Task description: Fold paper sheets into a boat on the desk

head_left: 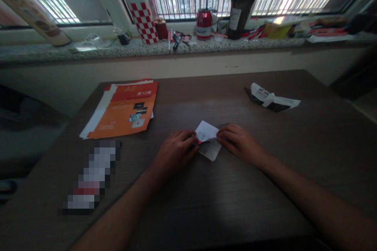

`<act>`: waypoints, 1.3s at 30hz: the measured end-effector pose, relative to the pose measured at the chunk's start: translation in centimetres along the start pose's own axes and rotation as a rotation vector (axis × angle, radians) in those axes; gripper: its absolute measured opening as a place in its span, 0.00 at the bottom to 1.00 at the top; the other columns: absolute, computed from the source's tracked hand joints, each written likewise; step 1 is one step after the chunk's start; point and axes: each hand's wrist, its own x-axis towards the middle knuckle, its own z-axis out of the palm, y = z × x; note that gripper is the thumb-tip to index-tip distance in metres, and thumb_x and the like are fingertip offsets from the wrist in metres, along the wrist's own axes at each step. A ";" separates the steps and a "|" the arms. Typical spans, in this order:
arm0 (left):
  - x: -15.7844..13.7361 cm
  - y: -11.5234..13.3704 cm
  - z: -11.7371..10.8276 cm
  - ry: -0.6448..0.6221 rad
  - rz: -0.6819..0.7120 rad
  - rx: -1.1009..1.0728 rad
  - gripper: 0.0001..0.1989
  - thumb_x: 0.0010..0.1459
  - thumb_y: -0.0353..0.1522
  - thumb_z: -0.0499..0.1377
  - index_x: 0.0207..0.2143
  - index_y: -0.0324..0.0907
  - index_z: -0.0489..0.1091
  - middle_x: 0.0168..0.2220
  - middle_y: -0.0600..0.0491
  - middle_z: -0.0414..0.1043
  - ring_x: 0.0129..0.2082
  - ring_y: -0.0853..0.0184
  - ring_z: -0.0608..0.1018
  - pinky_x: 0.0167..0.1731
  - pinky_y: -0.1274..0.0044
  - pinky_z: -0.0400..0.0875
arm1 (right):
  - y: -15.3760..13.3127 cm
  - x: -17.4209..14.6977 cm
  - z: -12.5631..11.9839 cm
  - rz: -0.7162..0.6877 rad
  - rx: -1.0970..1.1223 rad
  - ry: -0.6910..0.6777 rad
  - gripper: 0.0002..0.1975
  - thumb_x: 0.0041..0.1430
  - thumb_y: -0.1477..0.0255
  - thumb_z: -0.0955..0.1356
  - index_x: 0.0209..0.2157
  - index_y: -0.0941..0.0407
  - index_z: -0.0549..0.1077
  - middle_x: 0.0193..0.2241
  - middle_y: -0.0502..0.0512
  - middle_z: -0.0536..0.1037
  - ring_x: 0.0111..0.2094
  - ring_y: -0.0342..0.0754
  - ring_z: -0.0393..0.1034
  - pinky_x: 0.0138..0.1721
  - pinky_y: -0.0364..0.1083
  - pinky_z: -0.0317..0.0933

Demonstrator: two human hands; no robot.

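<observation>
A small sheet of folded paper (208, 130), white with some print and a bit of red, lies on the dark wooden table between my hands. It forms a rough diamond, with a crease across its middle and a paler folded half nearer me. My left hand (178, 147) pinches its left corner between thumb and fingers. On the opposite corner my right hand (240, 141) is closed in the same way. The fingertips hide both side corners. Farther back on the right rests a folded paper piece (273, 99) with two wings and a white band around its middle.
At the left lies a stack of papers with an orange cover (126, 106). A pixelated flat object (92, 176) sits nearer me, beside my left forearm. Beyond the table (191, 98), a stone windowsill (100, 49) carries a checkered bottle (144, 19), a red can (204, 23) and a dark bag (240, 13).
</observation>
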 end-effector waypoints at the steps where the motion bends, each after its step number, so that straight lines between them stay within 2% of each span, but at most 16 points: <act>1: 0.0 0.0 0.0 -0.003 -0.012 0.010 0.08 0.68 0.32 0.64 0.48 0.45 0.77 0.52 0.47 0.77 0.50 0.55 0.79 0.51 0.61 0.74 | 0.0 0.0 0.1 0.009 0.001 0.008 0.07 0.73 0.70 0.67 0.46 0.55 0.77 0.45 0.61 0.81 0.48 0.56 0.74 0.50 0.56 0.68; 6: 0.1 -0.1 -0.1 -0.053 -0.060 -0.001 0.07 0.69 0.32 0.63 0.48 0.44 0.77 0.46 0.48 0.77 0.45 0.56 0.79 0.45 0.64 0.75 | -0.1 0.2 0.2 0.048 0.026 0.022 0.08 0.74 0.68 0.66 0.45 0.54 0.76 0.44 0.59 0.80 0.47 0.56 0.73 0.49 0.55 0.67; 14: 0.3 0.0 -0.2 -0.021 -0.175 -0.053 0.03 0.68 0.34 0.63 0.42 0.45 0.77 0.40 0.50 0.79 0.39 0.59 0.79 0.39 0.68 0.72 | -0.7 0.7 0.3 0.205 0.073 0.049 0.08 0.75 0.66 0.65 0.44 0.52 0.74 0.40 0.57 0.81 0.43 0.54 0.74 0.45 0.52 0.66; 20: 0.1 -0.1 -0.6 0.000 -0.213 -0.167 0.05 0.69 0.34 0.62 0.43 0.46 0.78 0.40 0.51 0.79 0.39 0.61 0.80 0.39 0.70 0.71 | -0.6 1.3 0.3 0.234 0.058 0.026 0.08 0.74 0.67 0.64 0.41 0.54 0.74 0.37 0.57 0.79 0.40 0.53 0.74 0.42 0.51 0.64; 24: 0.2 -0.4 -0.4 0.018 -0.265 -0.242 0.04 0.68 0.34 0.62 0.41 0.46 0.78 0.39 0.53 0.80 0.37 0.62 0.80 0.37 0.73 0.70 | -0.4 1.7 0.2 0.250 0.069 0.009 0.08 0.74 0.67 0.65 0.42 0.53 0.74 0.37 0.56 0.80 0.39 0.52 0.74 0.40 0.49 0.63; 28: 0.6 -0.4 -0.1 0.021 -0.343 -0.292 0.05 0.68 0.35 0.62 0.38 0.45 0.77 0.34 0.54 0.80 0.33 0.63 0.80 0.32 0.75 0.68 | -0.2 2.6 0.1 0.293 0.079 -0.015 0.08 0.73 0.66 0.65 0.46 0.52 0.74 0.36 0.55 0.82 0.36 0.51 0.76 0.35 0.48 0.62; 34: 0.9 -0.2 0.1 0.004 -0.387 -0.323 0.05 0.68 0.35 0.62 0.41 0.46 0.77 0.35 0.54 0.80 0.34 0.63 0.81 0.31 0.75 0.69 | -0.5 4.6 0.3 0.408 -0.077 -0.056 0.13 0.70 0.56 0.68 0.46 0.51 0.76 0.28 0.52 0.81 0.27 0.50 0.73 0.28 0.46 0.54; 37: 0.9 -0.2 0.2 0.026 -0.395 -0.285 0.04 0.67 0.34 0.62 0.41 0.46 0.77 0.37 0.53 0.79 0.35 0.63 0.80 0.33 0.74 0.70 | -0.3 5.4 0.7 0.407 -0.158 -0.062 0.13 0.68 0.57 0.70 0.46 0.50 0.76 0.27 0.52 0.79 0.27 0.50 0.72 0.26 0.46 0.53; 39: 0.9 -0.2 0.4 0.051 -0.389 -0.264 0.04 0.67 0.34 0.62 0.41 0.45 0.78 0.40 0.51 0.78 0.36 0.62 0.80 0.35 0.73 0.71 | 0.1 5.7 1.0 0.383 -0.176 -0.064 0.13 0.66 0.58 0.71 0.46 0.51 0.76 0.30 0.54 0.80 0.29 0.51 0.72 0.28 0.47 0.55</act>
